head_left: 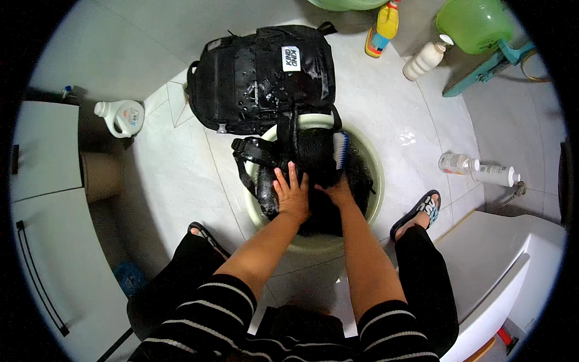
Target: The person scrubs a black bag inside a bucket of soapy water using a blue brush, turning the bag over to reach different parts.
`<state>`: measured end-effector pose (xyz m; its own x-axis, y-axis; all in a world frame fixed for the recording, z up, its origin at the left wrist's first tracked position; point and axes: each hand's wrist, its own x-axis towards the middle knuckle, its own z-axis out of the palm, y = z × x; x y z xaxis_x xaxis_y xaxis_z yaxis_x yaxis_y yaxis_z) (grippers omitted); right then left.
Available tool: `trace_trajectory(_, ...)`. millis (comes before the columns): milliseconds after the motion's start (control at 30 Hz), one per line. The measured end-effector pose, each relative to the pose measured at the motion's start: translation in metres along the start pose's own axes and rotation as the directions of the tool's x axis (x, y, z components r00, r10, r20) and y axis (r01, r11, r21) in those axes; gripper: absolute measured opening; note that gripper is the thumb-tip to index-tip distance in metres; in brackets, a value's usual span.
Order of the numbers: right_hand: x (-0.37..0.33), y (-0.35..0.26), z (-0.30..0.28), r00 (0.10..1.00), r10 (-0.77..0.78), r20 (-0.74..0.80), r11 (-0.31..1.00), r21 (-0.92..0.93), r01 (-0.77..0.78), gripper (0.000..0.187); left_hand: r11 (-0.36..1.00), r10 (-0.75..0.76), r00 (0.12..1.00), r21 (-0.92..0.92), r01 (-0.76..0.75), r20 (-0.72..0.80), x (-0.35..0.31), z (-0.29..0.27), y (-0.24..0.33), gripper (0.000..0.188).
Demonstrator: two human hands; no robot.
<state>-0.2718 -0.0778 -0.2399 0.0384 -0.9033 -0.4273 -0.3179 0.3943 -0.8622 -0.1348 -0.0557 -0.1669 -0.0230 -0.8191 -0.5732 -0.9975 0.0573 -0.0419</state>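
A wet black backpack (265,81) lies on the floor, its straps trailing into a pale green basin (375,199) between my feet. Inside the basin is dark wet fabric with black mesh (313,151) and a buckled strap (253,151). My left hand (292,194) presses on the wet black strap padding, its fingers spread. On the right side of the basin, my right hand (336,192) is curled at the lower end of a scrub brush (342,151) with blue and white bristles. Its fingertips are partly hidden.
A white jug (122,118) stands at the left by the cabinet (51,151). A yellow bottle (382,31), a white pump bottle (426,59) and a green basin (473,24) are at the far right. Two bottles (476,169) lie beside the right wall.
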Motion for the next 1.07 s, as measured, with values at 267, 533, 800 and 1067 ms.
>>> trace_trajectory(267,-0.046,-0.099,-0.039,0.743,-0.177,-0.646,0.958,0.06,0.28,0.046,0.706,-0.288,0.697,-0.637,-0.309,-0.657,-0.006,-0.108,-0.068,0.052)
trace_trajectory(533,0.004,-0.182,-0.021,0.988,-0.122,-0.095,0.795,-0.606,0.04,0.057,0.383,-0.462,0.861,-0.923,-0.022,-0.213,0.034,-0.057,-0.108,0.087)
trace_trajectory(800,-0.108,-0.158,-0.022,0.897,-0.396,-0.197,0.855,-0.435,0.281,0.053,0.209,-0.341,0.731,-0.806,-0.554,-0.591,-0.022,-0.076,-0.096,0.051)
trace_trajectory(1067,-0.143,-0.227,-0.037,0.775,-0.602,-0.191,0.759,-0.438,0.481,0.063,-0.15,-0.196,0.86,-0.852,-0.501,-0.471,-0.058,-0.13,-0.101,0.047)
